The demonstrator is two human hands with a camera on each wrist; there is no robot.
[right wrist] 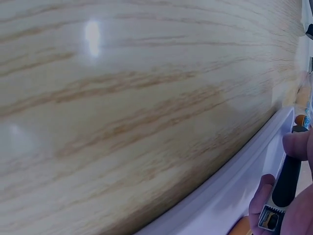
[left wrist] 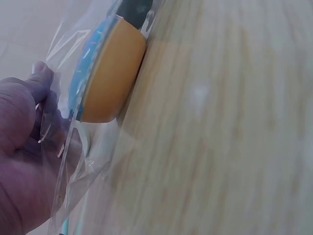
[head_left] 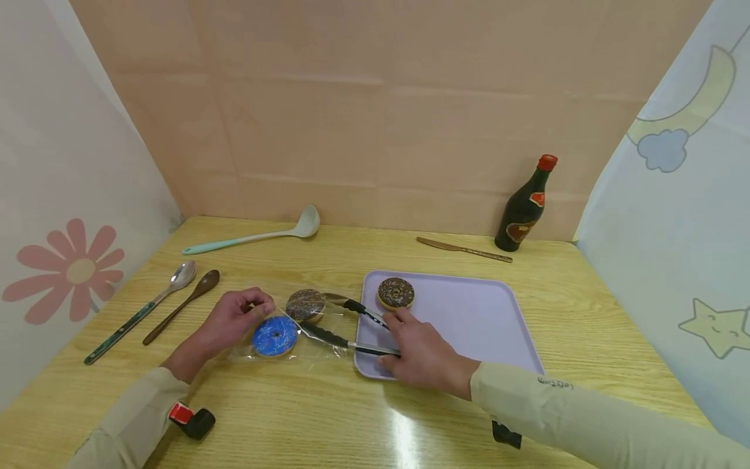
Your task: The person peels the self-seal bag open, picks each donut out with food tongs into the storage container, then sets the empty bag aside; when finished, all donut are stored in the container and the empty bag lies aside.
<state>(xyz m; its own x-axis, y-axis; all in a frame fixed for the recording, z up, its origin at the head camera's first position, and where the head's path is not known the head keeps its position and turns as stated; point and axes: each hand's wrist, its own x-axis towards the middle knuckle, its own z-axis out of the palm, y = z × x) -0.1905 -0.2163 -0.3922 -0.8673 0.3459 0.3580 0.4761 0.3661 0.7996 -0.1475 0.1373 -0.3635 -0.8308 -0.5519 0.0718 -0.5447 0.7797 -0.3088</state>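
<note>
My left hand (head_left: 240, 316) pinches the edge of a clear plastic bag (left wrist: 93, 169) between thumb and fingers. Inside the bag lie a blue-iced donut (head_left: 274, 337) and, just beyond it, a chocolate donut (head_left: 305, 305). In my right hand (head_left: 424, 353) is a pair of tongs (head_left: 369, 348), gripped by its arms. The black tips of the tongs are spread, one at the far side of the chocolate donut and one at its near side, reaching into the bag. Another chocolate donut (head_left: 395, 293) sits at the left of the lilac tray (head_left: 469, 319), beyond my right hand.
A ladle (head_left: 258, 238) lies at the back left. Left of my left hand are a metal spoon (head_left: 143, 312) and a wooden spoon (head_left: 184, 306). Behind the tray lies a gold-coloured knife (head_left: 463, 249), with a dark bottle (head_left: 523, 212) standing at the back right.
</note>
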